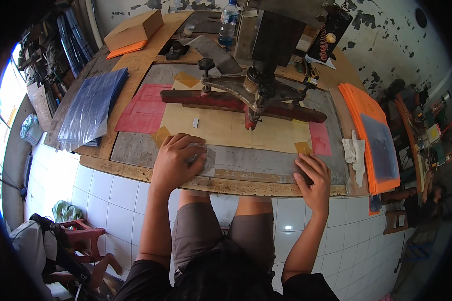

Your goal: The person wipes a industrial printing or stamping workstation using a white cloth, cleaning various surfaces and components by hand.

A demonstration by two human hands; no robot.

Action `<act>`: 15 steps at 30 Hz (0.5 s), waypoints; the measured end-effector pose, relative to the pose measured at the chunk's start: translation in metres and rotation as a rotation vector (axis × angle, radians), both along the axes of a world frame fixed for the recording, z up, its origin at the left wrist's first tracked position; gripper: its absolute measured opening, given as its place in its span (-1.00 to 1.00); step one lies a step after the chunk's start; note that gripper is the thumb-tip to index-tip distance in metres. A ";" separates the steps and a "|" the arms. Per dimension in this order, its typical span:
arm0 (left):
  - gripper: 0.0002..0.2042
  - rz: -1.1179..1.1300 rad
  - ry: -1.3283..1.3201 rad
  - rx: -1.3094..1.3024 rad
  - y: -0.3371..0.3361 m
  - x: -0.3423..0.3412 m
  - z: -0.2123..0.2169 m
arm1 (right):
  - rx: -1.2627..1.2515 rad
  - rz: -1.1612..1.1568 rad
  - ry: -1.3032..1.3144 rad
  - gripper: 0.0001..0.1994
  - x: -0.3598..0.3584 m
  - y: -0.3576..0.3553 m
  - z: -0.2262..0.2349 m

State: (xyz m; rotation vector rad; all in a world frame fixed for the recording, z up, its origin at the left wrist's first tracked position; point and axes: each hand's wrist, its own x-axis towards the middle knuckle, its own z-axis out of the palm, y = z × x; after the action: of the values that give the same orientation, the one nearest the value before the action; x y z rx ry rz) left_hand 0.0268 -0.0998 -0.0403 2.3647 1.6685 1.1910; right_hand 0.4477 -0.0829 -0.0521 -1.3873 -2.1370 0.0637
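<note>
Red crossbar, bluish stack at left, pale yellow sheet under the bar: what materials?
Red crossbar: probably painted metal, dull, with worn dark patches.
Bluish stack: likely glossy plastic, judging by streaky bright reflections.
Pale yellow sheet: matte, flat, little glare; card or plastic, can't tell.

Grey board (256,161) free before red bar (216,100)
</note>
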 end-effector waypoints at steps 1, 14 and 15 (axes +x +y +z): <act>-0.89 0.004 0.002 -0.001 -0.002 0.000 0.001 | -0.005 -0.001 0.004 -0.63 -0.001 0.000 0.001; -0.89 -0.006 -0.017 -0.026 -0.003 -0.002 0.001 | 0.011 -0.012 0.027 -0.64 -0.002 -0.001 0.001; -0.89 -0.007 -0.015 -0.020 -0.002 -0.001 0.001 | 0.001 -0.011 0.033 -0.65 -0.002 -0.001 0.003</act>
State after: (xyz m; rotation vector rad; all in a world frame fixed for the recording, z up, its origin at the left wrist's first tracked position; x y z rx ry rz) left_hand 0.0253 -0.1014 -0.0390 2.3417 1.6584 1.1830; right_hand 0.4454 -0.0840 -0.0496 -1.3886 -2.1018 0.0804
